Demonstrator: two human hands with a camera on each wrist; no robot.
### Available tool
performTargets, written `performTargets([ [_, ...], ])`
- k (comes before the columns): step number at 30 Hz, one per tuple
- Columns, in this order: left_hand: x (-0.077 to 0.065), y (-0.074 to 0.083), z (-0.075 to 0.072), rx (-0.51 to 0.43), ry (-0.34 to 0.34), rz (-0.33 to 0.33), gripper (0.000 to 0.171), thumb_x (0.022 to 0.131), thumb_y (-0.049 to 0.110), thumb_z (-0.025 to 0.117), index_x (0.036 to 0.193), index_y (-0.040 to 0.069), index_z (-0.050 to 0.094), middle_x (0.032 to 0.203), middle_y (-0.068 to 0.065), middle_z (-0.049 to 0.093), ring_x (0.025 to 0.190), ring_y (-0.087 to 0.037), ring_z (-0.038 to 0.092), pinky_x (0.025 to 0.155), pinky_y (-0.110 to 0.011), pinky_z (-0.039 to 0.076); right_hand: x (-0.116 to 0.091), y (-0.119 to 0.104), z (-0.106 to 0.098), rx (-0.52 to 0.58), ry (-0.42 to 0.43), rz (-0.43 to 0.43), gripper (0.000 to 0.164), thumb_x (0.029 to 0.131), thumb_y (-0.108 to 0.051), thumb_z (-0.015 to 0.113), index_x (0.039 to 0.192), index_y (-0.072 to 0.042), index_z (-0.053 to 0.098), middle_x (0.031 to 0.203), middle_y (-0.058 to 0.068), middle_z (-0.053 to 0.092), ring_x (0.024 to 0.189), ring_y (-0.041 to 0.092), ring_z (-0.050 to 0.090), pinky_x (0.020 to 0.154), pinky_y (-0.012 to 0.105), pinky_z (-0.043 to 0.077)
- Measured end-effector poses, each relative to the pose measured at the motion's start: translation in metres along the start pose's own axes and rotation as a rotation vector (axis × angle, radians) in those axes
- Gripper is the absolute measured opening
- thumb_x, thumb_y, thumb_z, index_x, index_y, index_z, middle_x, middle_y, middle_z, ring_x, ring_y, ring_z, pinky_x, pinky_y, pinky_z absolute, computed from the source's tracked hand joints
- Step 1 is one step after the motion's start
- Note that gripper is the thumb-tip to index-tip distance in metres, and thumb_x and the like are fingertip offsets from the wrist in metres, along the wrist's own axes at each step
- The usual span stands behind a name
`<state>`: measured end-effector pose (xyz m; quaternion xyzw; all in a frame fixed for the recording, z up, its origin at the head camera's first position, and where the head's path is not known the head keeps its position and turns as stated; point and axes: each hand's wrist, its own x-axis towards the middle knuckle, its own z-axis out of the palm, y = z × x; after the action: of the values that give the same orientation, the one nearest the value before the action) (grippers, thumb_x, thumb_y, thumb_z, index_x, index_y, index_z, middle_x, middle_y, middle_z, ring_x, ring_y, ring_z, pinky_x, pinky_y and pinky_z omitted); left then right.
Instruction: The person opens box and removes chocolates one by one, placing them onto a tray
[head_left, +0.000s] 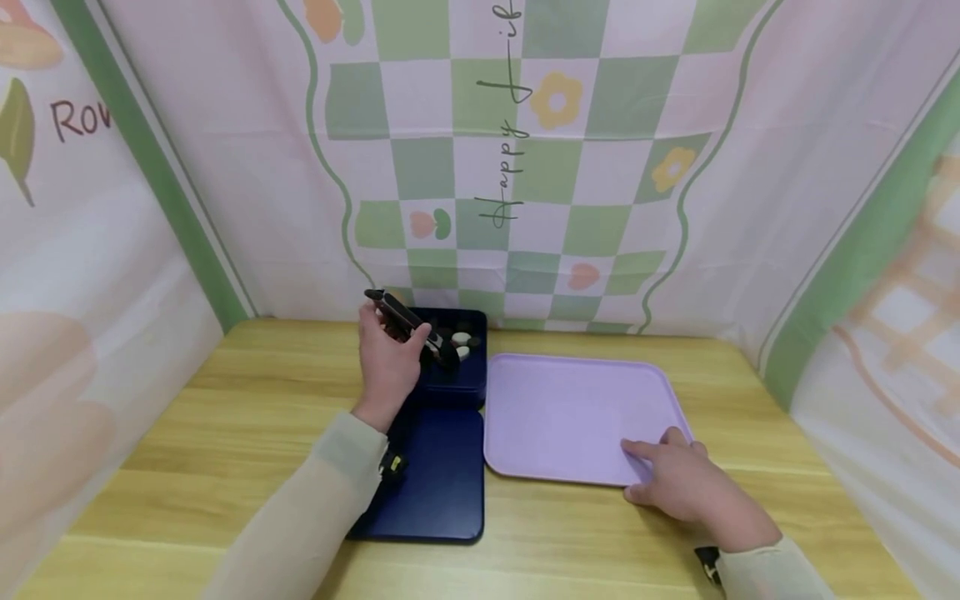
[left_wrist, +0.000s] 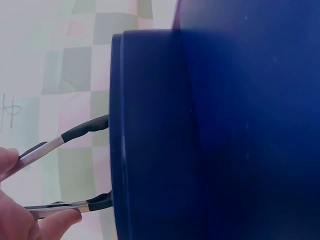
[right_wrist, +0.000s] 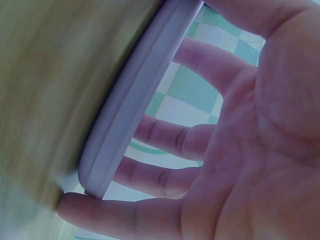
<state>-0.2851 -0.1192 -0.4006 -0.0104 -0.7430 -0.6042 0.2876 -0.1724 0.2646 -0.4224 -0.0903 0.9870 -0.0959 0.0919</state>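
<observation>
Beside the tray (head_left: pixel 570 408) my right fingers (head_left: pixel 643 451) grip, a navy box (head_left: pixel 459 397) encloses tips of tongs (head_left: pixel 402 313) my left fingers (head_left: pixel 368 322) hold, long axis slanting down rightward.

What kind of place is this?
Probably a little tabletop work spot, likely indoors. Patterned cloth hangs behind and at the sides like walls, and a purple tray and a blue box sit on the wood-look table.

In L wrist cam, tips of tongs (left_wrist: pixel 75 133) hidden bhd navy box (left_wrist: pixel 155 135).
</observation>
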Motion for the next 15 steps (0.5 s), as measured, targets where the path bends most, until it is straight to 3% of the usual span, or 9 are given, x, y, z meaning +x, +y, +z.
performTargets([
  [6, -0.0007, -0.003, 0.0067, 0.019, 0.016, 0.042, 0.062, 0.086, 0.011, 0.08, 0.135, 0.007, 0.041, 0.112, -0.013, 0.051, 0.09, -0.027, 0.059, 0.075, -0.039, 0.052, -0.0001, 0.0001, -0.0006, -0.007, -0.004, 0.001, 0.074, 0.078, -0.045, 0.082, 0.138, -0.008, 0.06, 0.111, 0.029, 0.049, 0.084, 0.037, 0.045, 0.07, 0.05, 0.045],
  [15, -0.0007, -0.002, 0.0054, 0.045, 0.026, 0.033, 0.06, 0.087, 0.01, 0.078, 0.135, 0.007, 0.042, 0.109, -0.014, 0.053, 0.089, -0.027, 0.059, 0.077, -0.038, 0.052, -0.0001, 0.0006, 0.0009, 0.0, -0.002, 0.004, 0.075, 0.078, -0.046, 0.082, 0.138, -0.008, 0.06, 0.111, 0.029, 0.049, 0.084, 0.037, 0.045, 0.07, 0.05, 0.046],
])
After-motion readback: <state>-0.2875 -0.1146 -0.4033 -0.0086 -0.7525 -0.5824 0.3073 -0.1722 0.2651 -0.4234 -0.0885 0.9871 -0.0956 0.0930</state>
